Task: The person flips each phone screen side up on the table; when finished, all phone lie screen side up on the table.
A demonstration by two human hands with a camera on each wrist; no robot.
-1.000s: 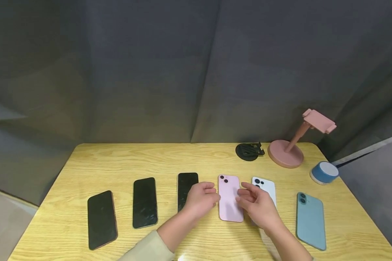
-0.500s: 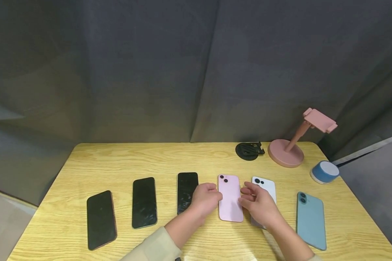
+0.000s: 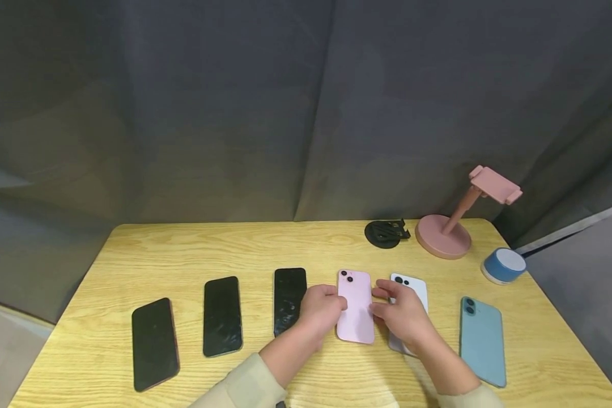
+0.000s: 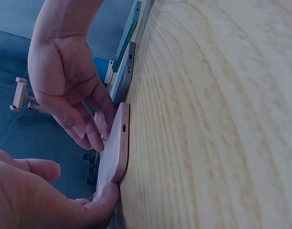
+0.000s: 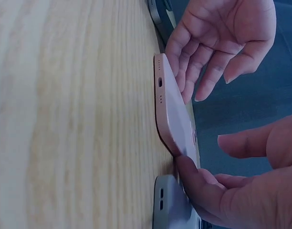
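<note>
A pink phone (image 3: pixel 355 314) lies back up on the wooden table, its two camera lenses at the far end. My left hand (image 3: pixel 320 309) is at its left edge; the left wrist view shows fingertips (image 4: pixel 109 195) touching the side and the thumb raised apart. On the opposite side is my right hand (image 3: pixel 405 314). One of its fingers (image 5: pixel 191 174) touches that edge, with the thumb standing off the phone. Neither hand curls around it. Beneath the right hand, a white phone (image 3: pixel 419 288) is partly covered. A black-screened phone (image 3: pixel 288 294) lies just left of the left hand.
Two more dark-screened phones (image 3: pixel 222 317) (image 3: pixel 155 345) lie at left. A blue-green phone (image 3: pixel 483 343) is at right. Behind it stand a blue cylinder with a white top (image 3: pixel 505 265), a pink phone stand (image 3: pixel 443 237) and a folded black stand (image 3: pixel 386 233). Dark curtains (image 3: pixel 224 113) enclose the table.
My left hand has shifted slightly right against the pink phone, its thumb now over the left edge. The right hand keeps nearly the same pose. The head view has shifted a little.
</note>
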